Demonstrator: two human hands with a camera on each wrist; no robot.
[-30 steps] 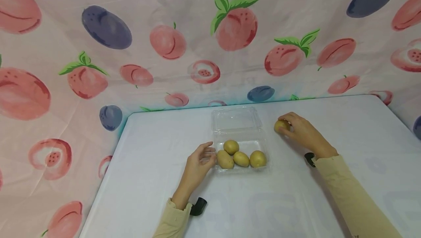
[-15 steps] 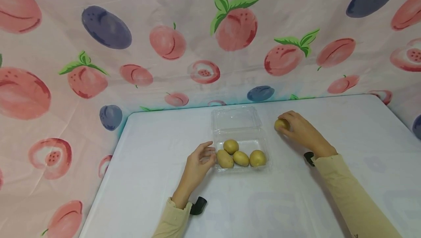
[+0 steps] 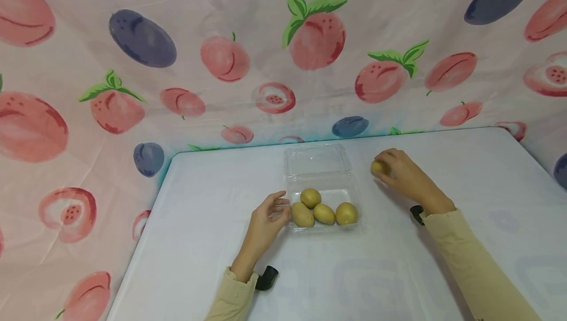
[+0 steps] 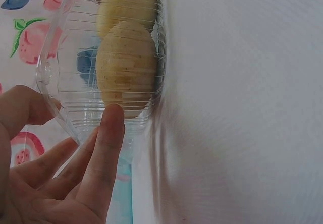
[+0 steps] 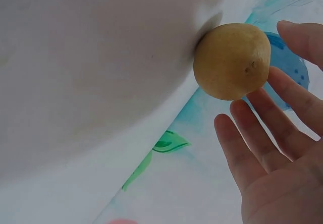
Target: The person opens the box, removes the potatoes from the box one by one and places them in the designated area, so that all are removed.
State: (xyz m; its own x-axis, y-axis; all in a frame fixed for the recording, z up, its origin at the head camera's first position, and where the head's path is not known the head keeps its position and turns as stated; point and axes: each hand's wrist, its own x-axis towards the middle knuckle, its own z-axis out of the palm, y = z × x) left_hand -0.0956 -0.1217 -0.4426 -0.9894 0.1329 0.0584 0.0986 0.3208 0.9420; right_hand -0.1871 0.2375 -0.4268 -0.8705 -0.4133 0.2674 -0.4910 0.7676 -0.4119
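A clear plastic clamshell box (image 3: 341,195) stands with its lid (image 3: 318,159) folded back, several potatoes (image 3: 324,214) inside. At the box's left side, my left hand (image 3: 266,222) has its thumb by the rim and a fingertip (image 4: 112,114) against the outer wall, beside the nearest potato (image 4: 126,65). To the right of the lid, a single potato (image 5: 232,61) rests on the white table. My right hand (image 3: 409,178) is around it, fingers nearly straight. The right wrist view shows fingertips at the potato's side and the thumb (image 5: 305,40) a little apart from it.
A white cloth (image 3: 398,272) covers the table. Behind it hangs a fruit-print curtain (image 3: 248,16), meeting the table's back edge just past the lid. A black wrist camera (image 3: 267,278) sits at the left cuff, another (image 3: 417,214) at the right.
The right hand and its potato have shifted very slightly. The left hand, the box and the potatoes in it stay where they were.
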